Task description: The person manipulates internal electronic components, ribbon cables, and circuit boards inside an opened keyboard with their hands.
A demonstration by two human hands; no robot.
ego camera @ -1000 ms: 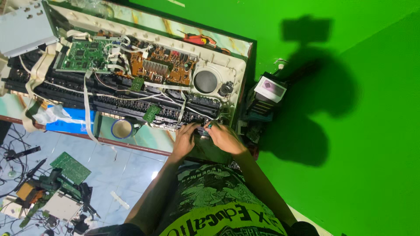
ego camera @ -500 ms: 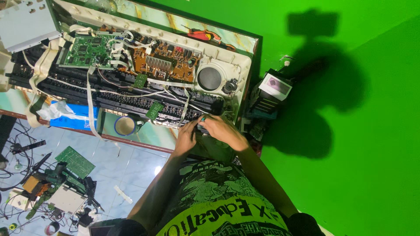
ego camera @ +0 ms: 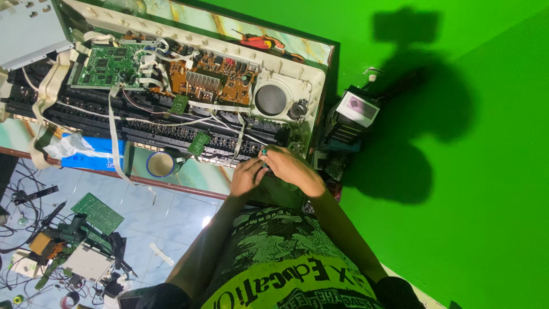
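An opened electronic keyboard (ego camera: 171,131) lies on the table, its white shell (ego camera: 297,74) showing a green circuit board (ego camera: 108,66), a brown circuit board (ego camera: 211,83) and a round speaker (ego camera: 270,100). Both my hands are at its near edge, close to the right end. My right hand (ego camera: 291,169) is curled over a small teal-tipped tool (ego camera: 264,151) that stands against the row of black key contacts. My left hand (ego camera: 246,177) rests right beside it, fingers bent and touching the same spot. What the left fingers hold is hidden.
White ribbon cables (ego camera: 114,143) hang over the keyboard's front. A roll of tape (ego camera: 160,164) and a blue packet (ego camera: 91,157) lie on the table (ego camera: 200,180). A small device with a screen (ego camera: 357,109) stands to the right. Tools and circuit boards (ego camera: 97,212) litter the floor.
Both hands stay at the same spot on the keyboard's near edge. The view has shifted a little, nothing else has visibly moved.
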